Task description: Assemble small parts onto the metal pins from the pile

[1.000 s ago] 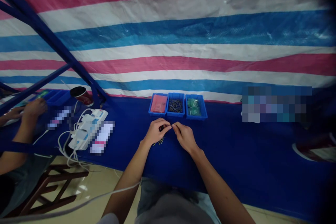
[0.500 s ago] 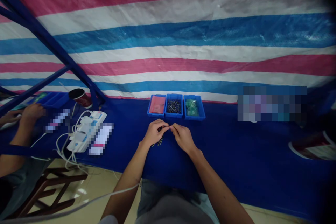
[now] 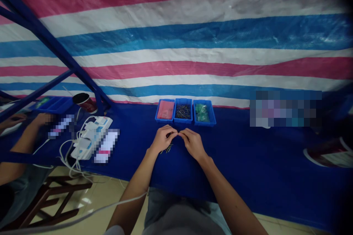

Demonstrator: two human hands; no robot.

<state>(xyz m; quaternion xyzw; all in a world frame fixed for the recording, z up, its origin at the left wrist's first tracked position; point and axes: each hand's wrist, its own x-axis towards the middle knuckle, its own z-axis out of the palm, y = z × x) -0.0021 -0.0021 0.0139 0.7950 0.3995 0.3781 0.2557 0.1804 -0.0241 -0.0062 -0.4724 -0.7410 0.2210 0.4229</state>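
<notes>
"Left hand [image 3: 164, 139]: curled, thumb and fingertips drawn together. Gripping what?"

"Can't tell from here. Right hand [image 3: 193, 143] has the same pinched shape, tips meeting or almost meeting the left's. Anything between them is too small to make out."

"Underneath?"

"Thin metal pieces [image 3: 167, 149], a small bunch, showing just under the left hand. Lying on the blue table [image 3: 248, 180] or hanging from the palm: unclear."

"Beyond the hands?"

"Three blue trays in a row. Left tray [image 3: 164, 120]: pink sheets [image 3: 166, 109], lying flat. Middle tray [image 3: 182, 120]: heap of loose, thin dark pieces [image 3: 182, 111], crossing every way. Right tray [image 3: 205, 123]: green items [image 3: 202, 113], details blurred. Striped sheeting [image 3: 176, 68] hangs behind."

"Off to the left?"

"White power strip [image 3: 92, 137], set at a slant, cables plugged in. Dark red cup [image 3: 88, 104] past it, beside a leg of the blue frame [image 3: 52, 40]. Farther left, a co-worker's hand [image 3: 41, 119], near another blue tray [image 3: 59, 105]."
</notes>
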